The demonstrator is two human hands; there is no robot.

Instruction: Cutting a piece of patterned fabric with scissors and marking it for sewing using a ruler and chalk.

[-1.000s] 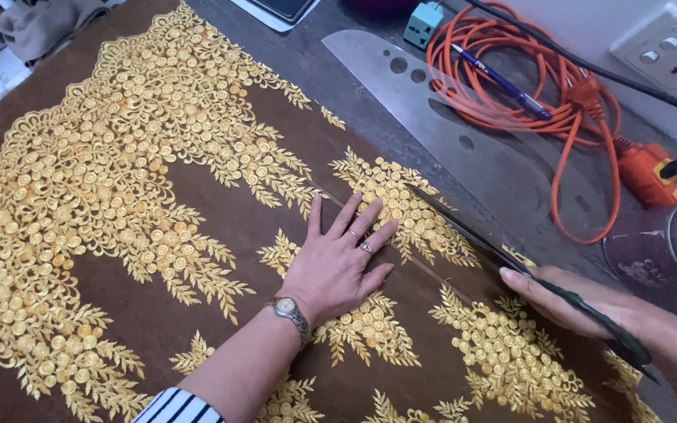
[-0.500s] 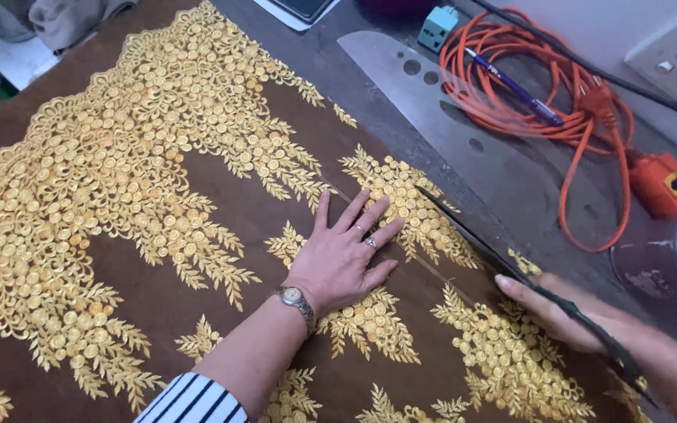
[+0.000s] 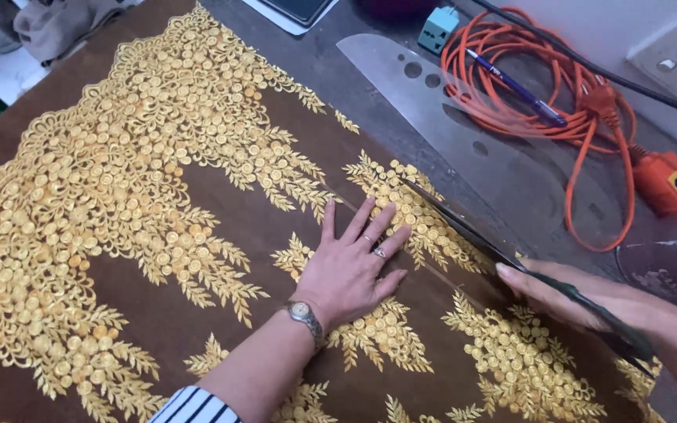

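Scissors barely advanced; left hand point(image 3: 350, 270) stayed flat on brown gold-embroidered lace fabric point(image 3: 158, 196).
Right hand point(image 3: 589, 294), grip closed around long dark-handled steel scissors point(image 3: 464, 229); best kept cloth taut, blades following motif edge.

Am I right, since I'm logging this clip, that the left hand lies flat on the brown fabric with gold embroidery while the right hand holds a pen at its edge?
Not quite. The head view shows the right hand holding scissors, not a pen. The left hand does lie flat on the brown fabric with gold embroidery.
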